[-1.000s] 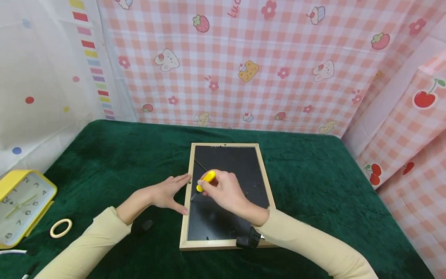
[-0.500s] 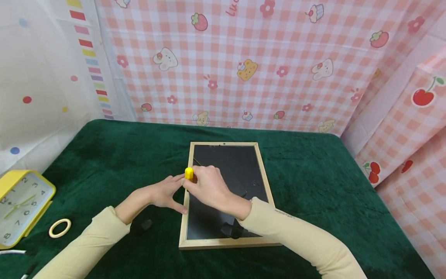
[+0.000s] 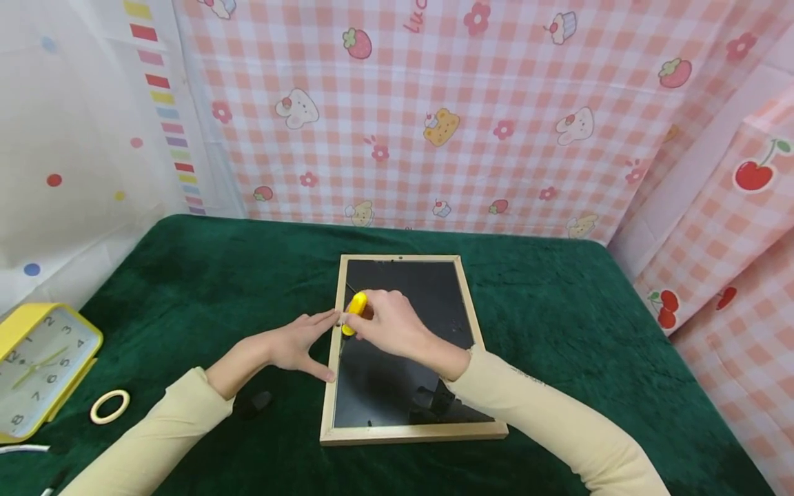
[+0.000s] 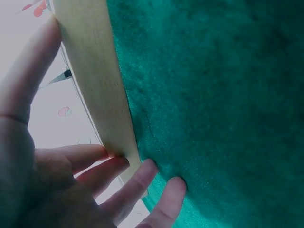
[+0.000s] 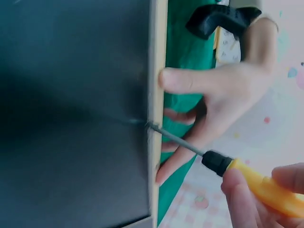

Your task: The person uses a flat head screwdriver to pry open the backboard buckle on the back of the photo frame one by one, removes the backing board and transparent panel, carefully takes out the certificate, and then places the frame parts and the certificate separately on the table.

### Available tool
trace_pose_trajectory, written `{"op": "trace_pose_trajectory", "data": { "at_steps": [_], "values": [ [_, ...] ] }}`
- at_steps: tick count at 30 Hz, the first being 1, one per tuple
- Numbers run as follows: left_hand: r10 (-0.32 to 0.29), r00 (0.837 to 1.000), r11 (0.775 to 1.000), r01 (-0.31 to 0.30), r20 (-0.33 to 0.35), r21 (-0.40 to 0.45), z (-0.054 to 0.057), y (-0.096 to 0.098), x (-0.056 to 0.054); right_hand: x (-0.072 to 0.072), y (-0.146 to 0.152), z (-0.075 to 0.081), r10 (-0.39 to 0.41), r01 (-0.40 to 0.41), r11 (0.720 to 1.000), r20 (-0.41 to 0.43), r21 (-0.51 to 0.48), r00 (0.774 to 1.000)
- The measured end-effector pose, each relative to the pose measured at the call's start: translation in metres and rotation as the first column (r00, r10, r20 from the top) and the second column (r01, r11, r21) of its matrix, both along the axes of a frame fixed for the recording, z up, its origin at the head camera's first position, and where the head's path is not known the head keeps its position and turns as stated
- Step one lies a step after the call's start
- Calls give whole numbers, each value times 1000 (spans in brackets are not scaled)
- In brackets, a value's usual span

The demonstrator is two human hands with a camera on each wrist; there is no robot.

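A wooden picture frame point(image 3: 409, 432) with a black backing panel point(image 3: 403, 393) lies flat in the head view. My right hand point(image 3: 397, 324) grips the yellow handle of a screwdriver point(image 3: 356, 310) over the frame's left side. In the right wrist view, the tip of the screwdriver point(image 5: 175, 137) meets the inner edge of the wooden rail point(image 5: 159, 38). My left hand point(image 3: 298, 344) spreads its fingers along the left rail, thumb nearer me. In the left wrist view, a small dark tab point(image 4: 66, 74) shows at the inner edge of the rail point(image 4: 95, 76).
Green velvety cloth point(image 3: 546, 331) covers the table. On the left stand a yellow clock point(image 3: 46, 372) and, beside it, a wooden ring point(image 3: 109, 406). A small black object point(image 3: 262, 401) lies near my left sleeve. A checked pink curtain point(image 3: 496, 165) hangs behind.
The screwdriver's handle swung left to stand nearly upright over the left rail, then tilted partly back right. My left hand stays in place on the rail.
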State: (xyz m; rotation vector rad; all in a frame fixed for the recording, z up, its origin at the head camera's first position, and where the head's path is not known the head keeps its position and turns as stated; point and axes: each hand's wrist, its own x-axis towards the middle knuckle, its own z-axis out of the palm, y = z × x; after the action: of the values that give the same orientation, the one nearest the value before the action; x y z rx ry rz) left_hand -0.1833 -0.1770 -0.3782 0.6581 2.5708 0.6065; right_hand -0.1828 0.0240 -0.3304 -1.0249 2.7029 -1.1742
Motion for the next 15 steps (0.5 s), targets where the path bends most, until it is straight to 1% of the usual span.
{"op": "trace_pose_trajectory", "data": {
  "at_steps": [2,6,8,10,13,14,15],
  "values": [
    [7,1000,1000,-7,3,-8,0,0,0,-4,7,0,7,-5,1000,64,-22,998],
    [11,1000,1000,-11,4,-10,0,1,0,-10,24,2,51,-32,992,159,-118,986],
    [10,1000,1000,-10,2,-10,-1,1,0,-7,33,11,87,-56,986,202,-156,976],
    [5,1000,1000,-5,-2,-9,-2,1,0,-5,43,20,127,-82,979,245,-185,961],
    [-2,1000,1000,2,-15,-14,-3,0,0,-3,56,29,184,-119,970,320,-211,930],
    [-5,1000,1000,5,-19,-14,-3,0,0,-4,60,28,206,-136,966,340,-220,918],
    [-7,1000,1000,7,-22,-15,-4,0,0,-7,65,27,234,-154,960,366,-235,901]
  ]
}}
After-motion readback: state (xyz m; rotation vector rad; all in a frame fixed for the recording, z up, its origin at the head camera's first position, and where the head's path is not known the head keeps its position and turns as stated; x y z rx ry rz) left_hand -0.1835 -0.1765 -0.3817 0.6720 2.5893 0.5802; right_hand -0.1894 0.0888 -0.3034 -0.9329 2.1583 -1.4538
